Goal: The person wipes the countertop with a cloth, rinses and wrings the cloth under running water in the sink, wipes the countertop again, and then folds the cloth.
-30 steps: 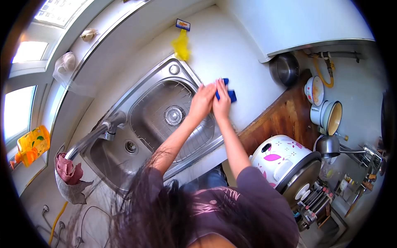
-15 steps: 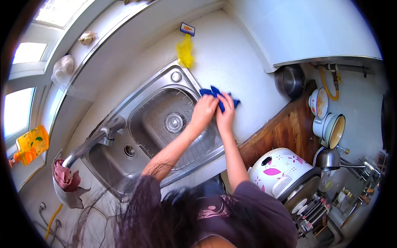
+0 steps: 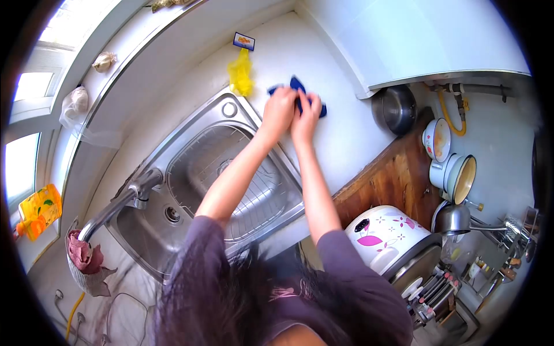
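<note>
A dark blue cloth (image 3: 298,85) is bunched under and between my two hands on the white countertop (image 3: 346,135), behind the sink's edge. My left hand (image 3: 280,108) is closed on the cloth's left part, its fingers slightly smeared by motion. Close against it, my right hand (image 3: 305,117) grips the cloth's right part. Corners of the cloth stick out beyond the fingers on both sides. The steel sink (image 3: 231,167) lies below my forearms, with a wire rack (image 3: 254,199) in its larger basin. To the left of my hands is a yellow net-like bundle (image 3: 240,74) with a card tag.
On the right stand a wooden board (image 3: 398,167), a white rice cooker (image 3: 378,228) with pink flowers, a steel bowl (image 3: 398,109) and enamel pots (image 3: 453,173). A faucet (image 3: 124,199) reaches over the sink's left side. An orange bottle (image 3: 40,210) stands by the window.
Both hands have moved farther from my body, across the counter and away from the sink's edge, with the blue cloth. The whole view has shifted slightly left.
</note>
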`<state>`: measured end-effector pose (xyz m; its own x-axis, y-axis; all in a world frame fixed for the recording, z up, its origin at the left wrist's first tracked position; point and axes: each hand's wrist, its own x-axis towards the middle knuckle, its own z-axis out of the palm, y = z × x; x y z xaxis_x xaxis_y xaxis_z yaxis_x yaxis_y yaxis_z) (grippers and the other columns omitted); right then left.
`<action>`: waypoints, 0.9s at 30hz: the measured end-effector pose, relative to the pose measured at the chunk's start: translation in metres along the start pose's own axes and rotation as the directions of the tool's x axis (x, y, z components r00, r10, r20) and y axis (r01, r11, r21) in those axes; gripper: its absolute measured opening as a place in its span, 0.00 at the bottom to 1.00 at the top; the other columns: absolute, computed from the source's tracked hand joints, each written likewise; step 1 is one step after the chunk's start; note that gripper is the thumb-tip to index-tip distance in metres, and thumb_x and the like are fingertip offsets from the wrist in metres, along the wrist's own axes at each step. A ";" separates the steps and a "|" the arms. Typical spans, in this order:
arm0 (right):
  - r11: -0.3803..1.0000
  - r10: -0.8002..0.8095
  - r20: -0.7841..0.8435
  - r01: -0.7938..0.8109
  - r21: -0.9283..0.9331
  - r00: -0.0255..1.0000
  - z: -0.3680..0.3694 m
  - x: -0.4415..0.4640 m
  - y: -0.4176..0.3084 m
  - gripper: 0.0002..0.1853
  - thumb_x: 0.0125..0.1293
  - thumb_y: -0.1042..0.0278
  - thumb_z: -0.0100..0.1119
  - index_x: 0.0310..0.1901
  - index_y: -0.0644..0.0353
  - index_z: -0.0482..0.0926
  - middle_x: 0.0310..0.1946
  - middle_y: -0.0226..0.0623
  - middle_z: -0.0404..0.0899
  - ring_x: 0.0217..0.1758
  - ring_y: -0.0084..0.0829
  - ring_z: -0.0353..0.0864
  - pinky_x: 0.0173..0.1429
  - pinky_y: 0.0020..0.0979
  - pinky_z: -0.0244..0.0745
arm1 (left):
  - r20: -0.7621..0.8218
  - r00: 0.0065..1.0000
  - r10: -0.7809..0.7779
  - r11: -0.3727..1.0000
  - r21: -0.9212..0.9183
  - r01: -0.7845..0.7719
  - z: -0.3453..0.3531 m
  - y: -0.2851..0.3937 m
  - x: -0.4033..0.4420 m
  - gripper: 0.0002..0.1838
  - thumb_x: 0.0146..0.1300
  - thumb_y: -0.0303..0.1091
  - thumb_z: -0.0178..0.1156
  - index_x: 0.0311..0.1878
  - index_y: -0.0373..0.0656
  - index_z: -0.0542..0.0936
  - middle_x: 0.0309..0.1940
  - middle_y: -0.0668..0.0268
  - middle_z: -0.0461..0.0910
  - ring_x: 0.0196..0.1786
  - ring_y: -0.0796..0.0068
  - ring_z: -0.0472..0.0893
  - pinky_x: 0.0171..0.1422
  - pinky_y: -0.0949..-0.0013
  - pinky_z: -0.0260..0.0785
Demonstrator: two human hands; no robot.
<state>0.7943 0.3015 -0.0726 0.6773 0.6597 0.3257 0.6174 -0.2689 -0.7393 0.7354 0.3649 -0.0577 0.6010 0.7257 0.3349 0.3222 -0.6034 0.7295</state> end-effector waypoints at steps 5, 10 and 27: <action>0.978 0.158 0.040 -0.151 -0.146 0.987 -0.057 -0.087 0.002 0.21 0.51 0.79 0.52 0.51 0.62 0.73 0.49 0.47 0.66 0.54 0.46 0.65 0.61 0.41 0.57 | 0.259 0.951 0.169 0.974 -0.194 -0.120 -0.002 0.029 -0.060 0.08 0.41 0.21 0.55 0.29 0.37 0.76 0.25 0.59 0.73 0.31 0.60 0.74 0.35 0.62 0.68; 0.991 0.122 -0.079 -0.126 -0.042 0.989 -0.019 -0.011 0.015 0.17 0.55 0.75 0.52 0.49 0.67 0.73 0.49 0.46 0.68 0.53 0.43 0.67 0.58 0.36 0.61 | 0.167 0.971 0.173 0.980 -0.124 -0.153 0.017 0.014 0.011 0.05 0.41 0.22 0.54 0.25 0.37 0.74 0.25 0.61 0.72 0.32 0.58 0.72 0.33 0.61 0.68; 0.988 -0.086 0.067 0.076 0.131 0.994 0.063 0.150 0.025 0.14 0.52 0.78 0.49 0.43 0.64 0.75 0.43 0.44 0.72 0.48 0.44 0.69 0.53 0.34 0.64 | -0.148 0.987 0.068 0.993 0.109 -0.052 0.027 -0.055 0.145 0.07 0.46 0.21 0.49 0.30 0.37 0.76 0.30 0.54 0.75 0.37 0.50 0.74 0.39 0.57 0.67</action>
<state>0.8859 0.4377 -0.0799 0.5937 0.7257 0.3477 0.6096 -0.1236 -0.7830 0.8249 0.4940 -0.0653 0.5067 0.7241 0.4679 0.3684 -0.6725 0.6418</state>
